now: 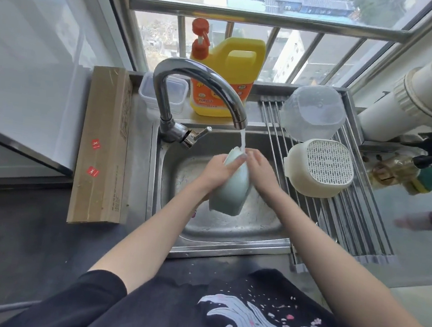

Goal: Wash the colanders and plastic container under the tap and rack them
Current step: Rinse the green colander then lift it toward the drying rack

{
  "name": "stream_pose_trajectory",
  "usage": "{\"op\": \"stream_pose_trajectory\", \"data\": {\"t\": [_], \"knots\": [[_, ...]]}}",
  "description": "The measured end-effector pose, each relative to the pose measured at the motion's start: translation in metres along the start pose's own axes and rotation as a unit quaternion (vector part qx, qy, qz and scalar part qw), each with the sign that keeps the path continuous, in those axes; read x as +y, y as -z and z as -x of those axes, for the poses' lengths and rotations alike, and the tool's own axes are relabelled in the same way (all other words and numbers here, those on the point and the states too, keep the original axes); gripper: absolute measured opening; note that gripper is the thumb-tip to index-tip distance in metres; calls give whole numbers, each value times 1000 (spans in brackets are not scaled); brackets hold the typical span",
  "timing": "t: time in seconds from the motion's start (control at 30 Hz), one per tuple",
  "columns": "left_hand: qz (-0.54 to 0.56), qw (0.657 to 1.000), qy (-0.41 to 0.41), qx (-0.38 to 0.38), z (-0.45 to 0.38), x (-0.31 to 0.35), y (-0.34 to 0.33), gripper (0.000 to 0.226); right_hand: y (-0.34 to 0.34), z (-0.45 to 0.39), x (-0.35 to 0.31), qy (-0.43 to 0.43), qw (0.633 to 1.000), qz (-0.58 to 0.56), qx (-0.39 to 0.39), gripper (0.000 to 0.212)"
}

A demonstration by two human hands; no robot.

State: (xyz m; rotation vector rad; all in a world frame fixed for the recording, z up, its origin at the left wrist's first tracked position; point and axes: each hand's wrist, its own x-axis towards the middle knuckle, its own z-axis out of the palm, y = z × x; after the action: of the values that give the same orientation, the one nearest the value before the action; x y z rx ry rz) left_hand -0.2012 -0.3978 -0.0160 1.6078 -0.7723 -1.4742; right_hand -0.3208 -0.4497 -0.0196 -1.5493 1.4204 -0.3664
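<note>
A pale green colander [230, 191] stands on edge over the steel sink [230, 225], its upper rim under the running water from the tap [199, 82]. My left hand [219, 169] grips its left side with fingers curled over the rim. My right hand [260, 170] lies against its right side, fingers fairly straight. A cream colander [320, 168] lies upside down on the roll-up rack [351, 229] over the sink's right part. Behind it on the rack a clear plastic container [313, 112] also sits upside down.
A yellow detergent jug [226, 74] and a small clear lidded box [163, 92] stand on the ledge behind the tap. A long cardboard box [103, 147] lies left of the sink. Sponges and a bottle [406, 173] sit right of the rack, below a white duct [422, 93].
</note>
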Motion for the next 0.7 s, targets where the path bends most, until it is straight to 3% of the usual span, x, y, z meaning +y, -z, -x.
{"op": "stream_pose_trajectory", "data": {"t": [0.07, 0.17, 0.27, 0.37, 0.43, 0.57, 0.7], "knots": [[-12, 1000, 6, 3, -2, 4, 3, 23, 9, -7, -6, -72, 990, -118, -28, 33], [-84, 996, -3, 24, -8, 9, 14, 30, 22, -5, -3, -59, 984, -151, -80, 36], [-158, 987, -13, -9, -17, 19, 26, 43, 34, -10, 6, -20, 981, -134, -142, 26], [-168, 983, -40, -54, -21, 25, 32, 42, 37, -14, 7, -23, 982, -102, -156, 39], [-122, 991, -36, -45, -25, 23, 35, 37, 34, -17, 11, -59, 977, -173, -105, 47], [61, 997, 41, -30, -29, 4, 46, 41, 26, -18, 12, -123, 924, -362, -23, 42], [158, 987, 44, -7, -24, -22, 46, 48, 5, -8, 15, -190, 878, -437, 28, 45]]}}
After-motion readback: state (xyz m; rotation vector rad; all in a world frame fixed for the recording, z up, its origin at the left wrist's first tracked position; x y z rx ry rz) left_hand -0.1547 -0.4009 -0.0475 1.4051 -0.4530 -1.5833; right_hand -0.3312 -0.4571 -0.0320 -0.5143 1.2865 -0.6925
